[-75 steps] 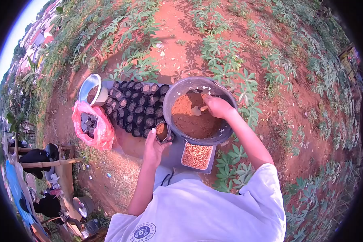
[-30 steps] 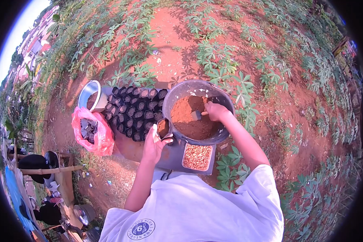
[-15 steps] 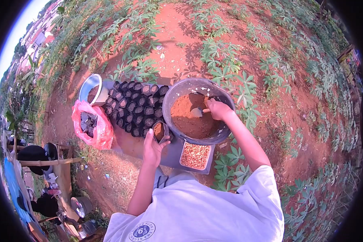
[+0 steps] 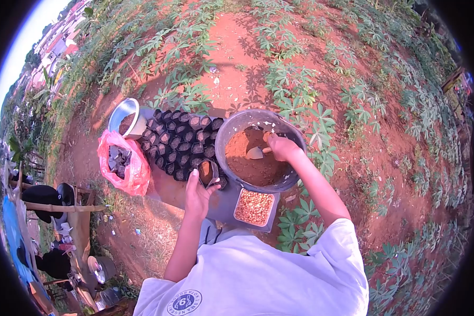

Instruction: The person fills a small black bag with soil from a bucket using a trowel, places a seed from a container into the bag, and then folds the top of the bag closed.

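Observation:
My left hand [image 4: 197, 197] is closed around a small black seedling bag [image 4: 206, 171] with reddish-brown soil inside, its mouth facing up. Inside a wide dark basin [image 4: 223, 132] of the same loose soil [image 4: 246, 164], my right hand [image 4: 284, 149] grips a small trowel [image 4: 255, 153]. The trowel's grey blade rests at the soil, and the fingers partly cover its handle. Rows of soil-filled black seedling bags [image 4: 176, 141] stand packed together on the table, just beyond my left hand.
A square tub of yellow-orange kernels [image 4: 254, 207] sits on the grey table [image 4: 169, 196] near me. At the left are a pink plastic bag [image 4: 136, 177] holding dark pieces and a pale bucket [image 4: 137, 128] with soil. Leafy plants [image 4: 321, 131] grow close to the right side.
The view has shifted slightly. In the basin, the trowel blade has turned a little and shows more of its face. My left hand keeps hold of the seedling bag.

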{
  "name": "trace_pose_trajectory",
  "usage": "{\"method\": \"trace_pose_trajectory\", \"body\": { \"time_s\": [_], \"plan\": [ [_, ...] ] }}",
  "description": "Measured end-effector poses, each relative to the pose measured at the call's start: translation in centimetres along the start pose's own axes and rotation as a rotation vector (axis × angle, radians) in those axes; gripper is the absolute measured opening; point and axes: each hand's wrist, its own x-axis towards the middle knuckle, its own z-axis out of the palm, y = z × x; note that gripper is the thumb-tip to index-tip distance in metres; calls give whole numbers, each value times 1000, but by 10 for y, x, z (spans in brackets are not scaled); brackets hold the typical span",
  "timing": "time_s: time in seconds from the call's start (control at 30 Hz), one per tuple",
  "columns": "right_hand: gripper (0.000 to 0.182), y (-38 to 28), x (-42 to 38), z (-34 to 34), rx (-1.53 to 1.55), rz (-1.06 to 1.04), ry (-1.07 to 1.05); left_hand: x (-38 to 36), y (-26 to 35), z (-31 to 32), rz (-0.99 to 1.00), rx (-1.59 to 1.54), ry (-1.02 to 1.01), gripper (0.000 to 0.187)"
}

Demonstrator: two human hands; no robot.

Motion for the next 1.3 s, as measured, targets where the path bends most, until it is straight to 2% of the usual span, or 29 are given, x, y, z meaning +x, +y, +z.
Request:
{"method": "trace_pose_trajectory", "body": {
  "time_s": [0.1, 0.2, 0.3, 0.4, 0.47, 0.6, 0.63, 0.73, 0.8, 0.93, 1.3],
  "plan": [
    [41, 7, 14, 11, -52, -102, -29, 8, -2, -4, 12, -6, -16, 46],
    [40, 4, 13, 6, -35, -8, -65, 2, -7, -10, 20, -21, 0, 46],
    [40, 8, 14, 7, -51, -63, -22, 2, -1, -3, 57, -10, -13, 45],
    [37, 8, 11, 5, -26, -55, 17, 5, 2, 2, 7, -10, -21, 34],
    [34, -2, 0, -10, -1, -16, -27, 3, 1, 4, 32, -37, -58, 35],
    [35, 5, 3, 3, 84, 5, -8, 6, -2, -2, -9, -58, -124, 39],
    [34, 3, 1, 4, 77, 19, -29, 3, -2, -2, 19, -26, -63, 46],
    [35, 10, 10, 23, 91, -64, -37, 0, -4, -6, 32, -20, -79, 47],
    [35, 11, 17, 35, 99, 3, -41, -7, -9, -13, 10, -27, -46, 47],
    [32, 7, 11, 43, 78, -12, 42, -16, -7, -19, 1, 9, -23, 48],
    [28, 3, 6, 44, 129, 42, 2, -20, 15, -26, 22, -72, -54, 50]
  ]
}}
